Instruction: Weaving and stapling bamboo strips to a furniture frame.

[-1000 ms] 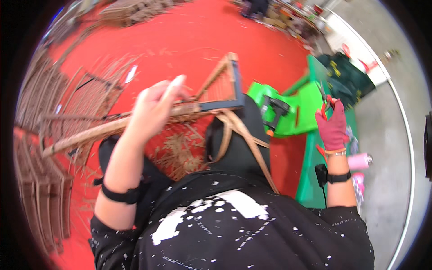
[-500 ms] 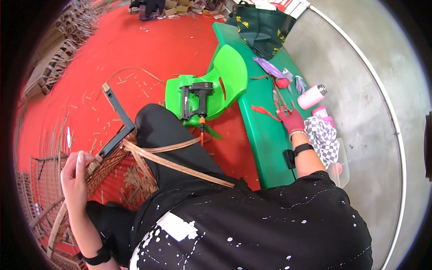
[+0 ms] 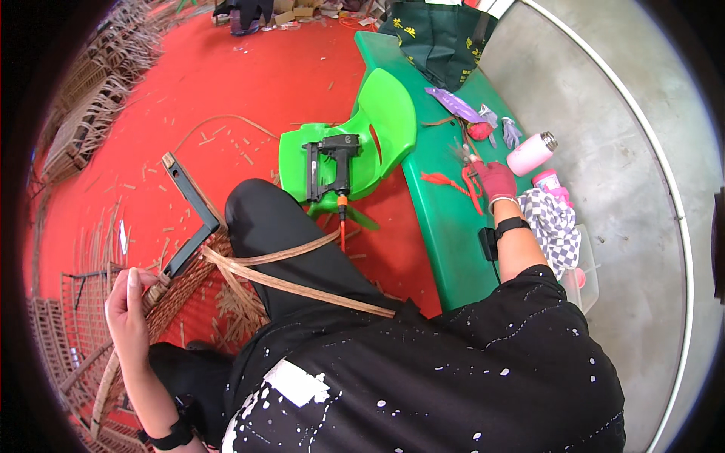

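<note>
The right hand (image 3: 496, 181), in a dark red glove, reaches down to red-handled scissors (image 3: 474, 189) on the green table (image 3: 453, 257); we cannot tell whether it grips them. The bare left hand (image 3: 127, 309) touches the woven frame (image 3: 185, 287), thumb raised; we cannot tell how firmly it holds. From it, we find the frame's dark L-shaped piece (image 3: 191, 249) between one and two o'clock and long brown strips (image 3: 310, 290) near three, across the thigh. From the right hand, we see a pink bottle (image 3: 529, 155) at two, a checkered cloth (image 3: 551, 226) at four, and a bright green chair (image 3: 393, 106) at ten, a black pneumatic tool (image 3: 341, 162) on its seat.
</note>
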### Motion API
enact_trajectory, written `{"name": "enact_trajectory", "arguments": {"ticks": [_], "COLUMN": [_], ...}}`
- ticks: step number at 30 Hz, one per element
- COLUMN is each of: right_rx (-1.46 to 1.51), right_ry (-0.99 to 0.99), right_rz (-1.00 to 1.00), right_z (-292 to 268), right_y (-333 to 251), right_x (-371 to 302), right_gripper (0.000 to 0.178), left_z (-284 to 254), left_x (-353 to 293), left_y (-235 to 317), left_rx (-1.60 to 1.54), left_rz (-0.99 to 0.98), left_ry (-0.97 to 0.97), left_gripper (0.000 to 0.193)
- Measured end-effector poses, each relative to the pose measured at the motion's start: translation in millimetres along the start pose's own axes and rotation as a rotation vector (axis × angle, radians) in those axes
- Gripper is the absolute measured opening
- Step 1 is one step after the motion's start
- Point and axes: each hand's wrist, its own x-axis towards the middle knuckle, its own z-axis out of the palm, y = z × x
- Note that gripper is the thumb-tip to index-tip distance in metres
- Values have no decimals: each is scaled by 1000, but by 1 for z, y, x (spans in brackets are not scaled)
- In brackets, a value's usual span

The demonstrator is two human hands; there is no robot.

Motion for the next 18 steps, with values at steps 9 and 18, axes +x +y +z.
{"name": "enact_trajectory", "arguments": {"ticks": [9, 18], "right_rx": [-13, -73], "right_ry": [-534, -329], "right_rz": [-98, -113], "right_z": [-12, 28], "right_y": [94, 14], "right_x": [31, 67], "right_gripper": [46, 53], "left_z": [2, -1], "left_x": [1, -3], "left_y": [3, 12], "left_rx": [28, 93], "left_rz": [-7, 11], "left_ry": [14, 31], "left_gripper": [32, 31]}}
